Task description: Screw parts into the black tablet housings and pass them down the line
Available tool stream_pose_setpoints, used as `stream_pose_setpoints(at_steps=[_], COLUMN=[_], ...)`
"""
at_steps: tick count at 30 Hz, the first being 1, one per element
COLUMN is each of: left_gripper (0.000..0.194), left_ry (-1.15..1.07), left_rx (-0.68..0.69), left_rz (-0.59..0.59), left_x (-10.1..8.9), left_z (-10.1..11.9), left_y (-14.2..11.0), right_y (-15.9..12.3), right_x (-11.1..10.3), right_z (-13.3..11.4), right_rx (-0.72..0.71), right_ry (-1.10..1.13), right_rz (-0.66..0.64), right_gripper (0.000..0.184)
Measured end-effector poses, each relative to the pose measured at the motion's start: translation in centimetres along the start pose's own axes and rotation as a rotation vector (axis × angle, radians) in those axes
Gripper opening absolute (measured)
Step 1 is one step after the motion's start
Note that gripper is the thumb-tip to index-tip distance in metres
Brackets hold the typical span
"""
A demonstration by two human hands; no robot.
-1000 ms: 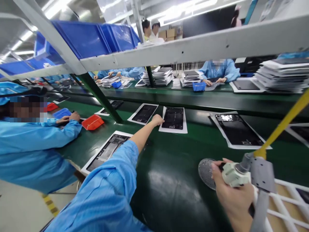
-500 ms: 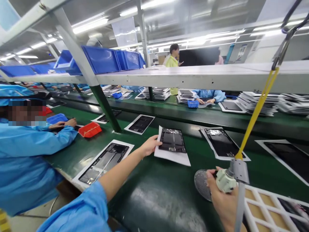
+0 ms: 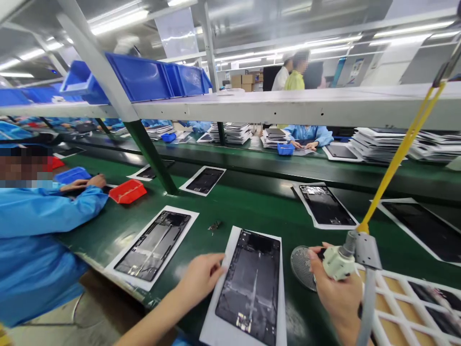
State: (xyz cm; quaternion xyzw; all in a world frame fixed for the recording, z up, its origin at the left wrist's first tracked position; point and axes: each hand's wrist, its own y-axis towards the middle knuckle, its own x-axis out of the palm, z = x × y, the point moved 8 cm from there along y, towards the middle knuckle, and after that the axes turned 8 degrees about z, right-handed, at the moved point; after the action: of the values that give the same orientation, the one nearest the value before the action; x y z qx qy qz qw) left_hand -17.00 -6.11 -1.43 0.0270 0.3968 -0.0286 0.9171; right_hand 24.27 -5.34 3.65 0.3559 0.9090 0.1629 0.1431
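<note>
My left hand point(image 3: 203, 276) pinches the left edge of a white sheet point(image 3: 284, 307). On that sheet lies a black tablet housing point(image 3: 248, 283) with its inner side up, a pale strip running along it. My right hand point(image 3: 336, 288) is closed around a pale green hand tool point(image 3: 338, 262), which hangs from a yellow strap point(image 3: 406, 149) and has a grey hose point(image 3: 368, 302) beside it. A round grey textured disc point(image 3: 304, 266) sits at the fingers of my right hand; I cannot tell whether it is joined to the tool.
Left lies another housing on a sheet point(image 3: 154, 247); small metal parts point(image 3: 215, 225) are behind. More housings point(image 3: 327, 204) lie along the bench. A white divided tray point(image 3: 399, 307) stands right, a red bin point(image 3: 127, 191) left. A co-worker point(image 3: 39, 216) sits left; a shelf point(image 3: 252, 103) crosses above.
My left hand has drawn the sheet with the housing toward me, down onto the near bench. The small metal parts behind it now show. My right hand stays on the tool.
</note>
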Motion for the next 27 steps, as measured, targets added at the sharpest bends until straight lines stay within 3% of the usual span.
stream_pose_setpoints(at_steps=[2,4,7,9,15,18,23,27], left_gripper=[0.037,0.041,0.034,0.032,0.028,0.035,0.034,0.029], left_ry=[0.241,0.387,0.477,0.447,0.222,0.156,0.109,0.110], left_rx=[0.182,0.290,0.372,0.408,0.395,0.371,0.276,0.298], left_rz=[0.222,0.349,0.361,0.358,0.487,0.531,0.534,0.590], left_x=[-2.7,-3.9,-3.3,-2.7,-4.0,-4.6,-4.9,-6.4], left_z=[1.0,0.9,-0.8,-2.2,-5.2,-5.8,-5.1,-2.5], left_y=[3.6,7.2,11.1,12.2,11.6,11.4,10.4,8.4], right_y=[-0.1,-0.1,0.0,0.2,0.0,-0.3,-0.4,0.0], right_x=[0.1,0.3,0.6,0.8,0.9,1.1,0.5,0.0], right_z=[0.4,0.6,0.5,0.4,0.3,0.2,-0.2,-0.2], right_rx=[0.004,0.007,0.021,0.038,0.045,0.035,0.032,-0.002], right_ry=[0.011,0.034,0.064,0.093,0.149,0.144,0.111,0.078], right_rz=[-0.006,-0.006,-0.011,-0.018,0.008,-0.018,-0.006,0.017], right_gripper=[0.061,0.062,0.061,0.060,0.053,0.047,0.051,0.054])
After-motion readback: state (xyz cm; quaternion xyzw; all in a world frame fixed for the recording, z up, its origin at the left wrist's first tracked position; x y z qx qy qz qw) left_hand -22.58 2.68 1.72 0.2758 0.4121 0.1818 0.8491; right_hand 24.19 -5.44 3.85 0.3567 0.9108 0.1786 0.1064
